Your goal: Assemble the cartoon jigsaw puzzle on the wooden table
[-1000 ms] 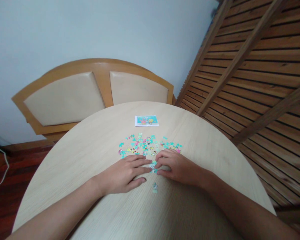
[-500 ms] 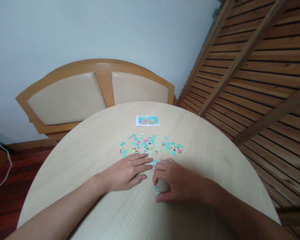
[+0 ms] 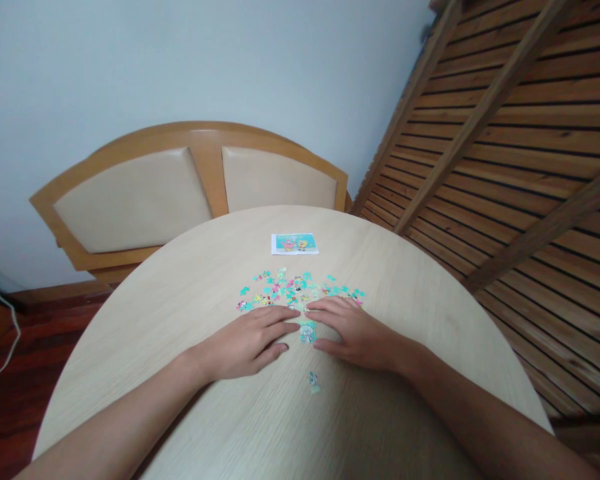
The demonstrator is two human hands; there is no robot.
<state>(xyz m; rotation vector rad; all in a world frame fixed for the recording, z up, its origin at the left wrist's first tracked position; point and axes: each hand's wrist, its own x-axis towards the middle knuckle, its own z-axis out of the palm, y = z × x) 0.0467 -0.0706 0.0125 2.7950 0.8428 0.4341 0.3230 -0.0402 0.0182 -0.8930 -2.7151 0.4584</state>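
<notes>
My left hand [image 3: 247,339] lies flat on the round pale wooden table [image 3: 180,313], its fingers spread and pointing right. My right hand [image 3: 353,330] rests flat opposite it, with its fingers reaching left. Between the fingertips of both hands sits a small joined cluster of teal puzzle pieces [image 3: 307,331]. A single loose piece [image 3: 313,382] lies nearer to me, apart from both hands. Just beyond the hands is a scatter of several teal, pink and yellow puzzle pieces [image 3: 295,288].
A small cartoon reference picture [image 3: 294,243] lies further back on the table. Behind the table stands a wooden bench with two cream cushions [image 3: 190,187]. A slatted wooden wall [image 3: 520,153] runs along the right. A white cable [image 3: 5,347] trails on the floor at left.
My right hand has moved away from the loose piece near me and back up to the cluster, with its fingers now stretched flat. My left hand has barely shifted.
</notes>
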